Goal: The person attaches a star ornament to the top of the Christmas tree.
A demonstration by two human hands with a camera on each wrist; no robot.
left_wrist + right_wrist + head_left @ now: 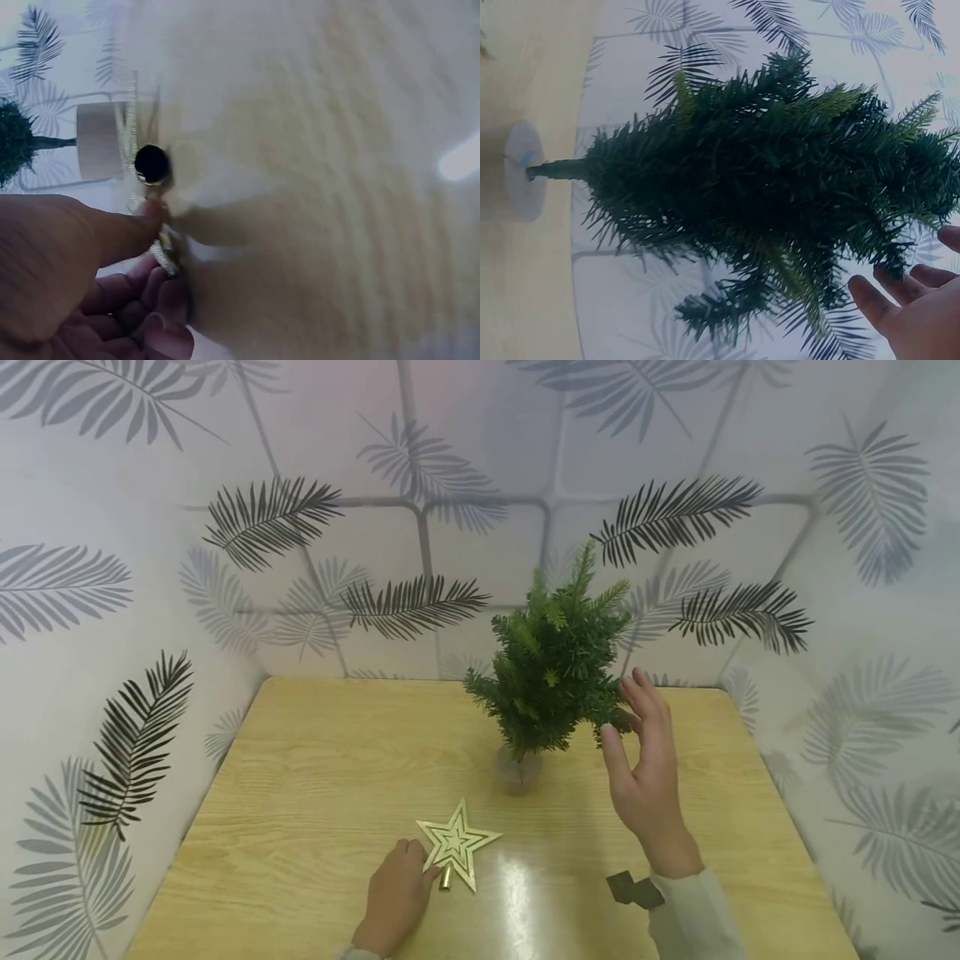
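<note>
Walls (90, 527) papered with grey and black palm fronds close in the wooden table (300, 760) on three sides. Near its far edge stands a small green tree (551, 672); the right hand (645, 768) reaches its lower branches with fingers spread and relaxed. Toward the near edge lies a gold star (455, 843), pinched at one point by the left hand (397, 897).

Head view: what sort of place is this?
Probably a small staged tabletop booth: a light wooden table boxed in by palm-leaf-patterned wall panels, holding only a small green artificial fir tree and a gold star topper.
</note>
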